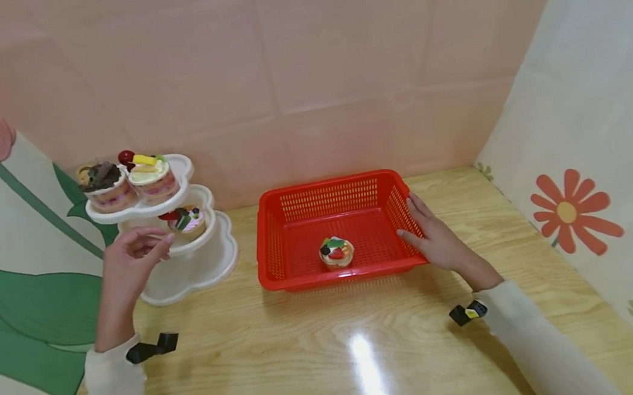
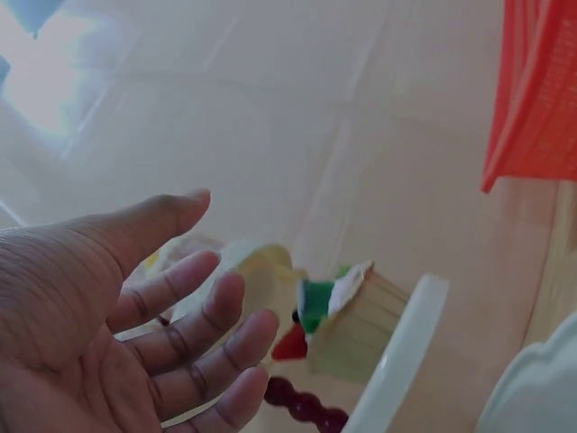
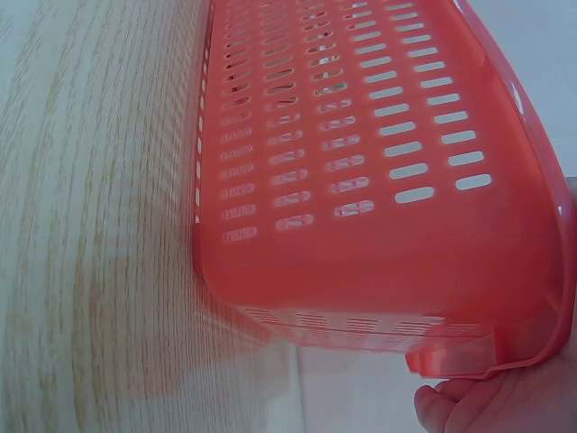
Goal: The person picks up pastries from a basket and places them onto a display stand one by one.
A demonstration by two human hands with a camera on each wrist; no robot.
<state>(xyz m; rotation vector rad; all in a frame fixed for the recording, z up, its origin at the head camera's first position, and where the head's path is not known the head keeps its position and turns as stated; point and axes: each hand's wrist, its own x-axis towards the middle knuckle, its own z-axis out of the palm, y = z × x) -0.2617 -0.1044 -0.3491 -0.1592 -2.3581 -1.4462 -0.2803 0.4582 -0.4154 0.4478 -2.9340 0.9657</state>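
My left hand hovers in front of a three-tier white stand, its fingers loosely bent and holding nothing. Closest to it is a fruit-topped toy cupcake on the middle tier; in the left wrist view this cupcake sits just beyond the fingertips. A chocolate-topped dessert cup and a fruit-topped dessert cup stand on the top tier. With the thumb inside and fingers outside, my right hand grips the right rim of a red basket. Inside the basket lies a fruit tart.
The basket and stand rest on a wooden table. Behind them rises a pink wall covering. A white panel with a red flower borders the right side, and one with green leaves the left.
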